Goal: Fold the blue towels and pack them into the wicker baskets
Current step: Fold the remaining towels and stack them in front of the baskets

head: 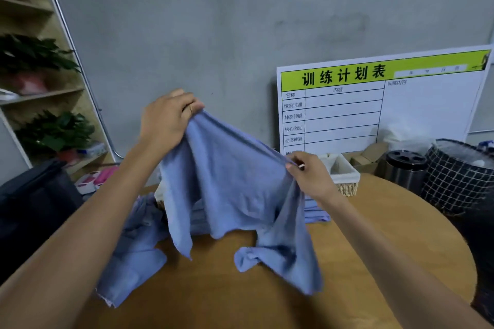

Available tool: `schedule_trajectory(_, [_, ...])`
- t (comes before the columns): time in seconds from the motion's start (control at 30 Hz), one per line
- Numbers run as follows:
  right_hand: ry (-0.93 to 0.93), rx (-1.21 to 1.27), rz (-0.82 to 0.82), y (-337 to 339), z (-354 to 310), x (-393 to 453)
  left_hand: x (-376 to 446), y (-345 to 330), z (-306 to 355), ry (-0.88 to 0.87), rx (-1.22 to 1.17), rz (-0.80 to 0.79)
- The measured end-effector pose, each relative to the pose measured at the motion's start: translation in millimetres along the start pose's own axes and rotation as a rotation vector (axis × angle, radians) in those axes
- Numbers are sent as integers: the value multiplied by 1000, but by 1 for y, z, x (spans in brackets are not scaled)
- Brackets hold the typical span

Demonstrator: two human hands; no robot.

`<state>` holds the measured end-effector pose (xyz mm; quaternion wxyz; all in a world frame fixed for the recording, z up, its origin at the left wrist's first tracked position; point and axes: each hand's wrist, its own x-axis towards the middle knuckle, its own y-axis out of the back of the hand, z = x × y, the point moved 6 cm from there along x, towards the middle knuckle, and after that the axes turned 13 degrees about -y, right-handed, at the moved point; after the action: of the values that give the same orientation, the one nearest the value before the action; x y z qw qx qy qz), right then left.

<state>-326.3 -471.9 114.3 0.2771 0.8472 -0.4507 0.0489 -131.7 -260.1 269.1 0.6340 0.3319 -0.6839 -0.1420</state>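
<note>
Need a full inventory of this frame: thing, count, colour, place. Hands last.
held towel: 1, blue, lifted above the table, unfolded
loose towels: count unclear, blue, crumpled at table left
folded towels: small stack, blue, behind the right hand
wicker basket: 1 clear, tan with white liner, table rear
table: 1, brown wood, round edge
whiteboard: 1, white with green header, leaning on wall
canister: 1, dark metal, table right
checked bag: 1, black and white, far right
shelf: 1, pale wood, left, holding potted plants
left hand: pinches the towel's upper corner
right hand: pinches the towel's other top edge
</note>
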Motion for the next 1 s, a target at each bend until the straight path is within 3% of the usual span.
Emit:
schedule_trajectory(0.07, [31,-70,106,13,1,1,-10,3,-1,10,6,-22])
schedule_trajectory(0.17, [43,41,161,24,6,-2,-35,-3,-8,51,44,-74])
schedule_trajectory(0.33, [76,56,-11,30,12,-6,-96,-29,-34,64,25,-255])
schedule_trajectory(0.5, [115,-63,-110,19,17,-18,-132,-43,-40,16,-46,-225])
schedule_trajectory(0.73, [95,-287,116,12,68,-25,-149,-48,-53,108,-111,-131])
schedule_trajectory(1.0, [-167,-149,329,17,83,-21,-157,-65,-39,187,-124,-60])
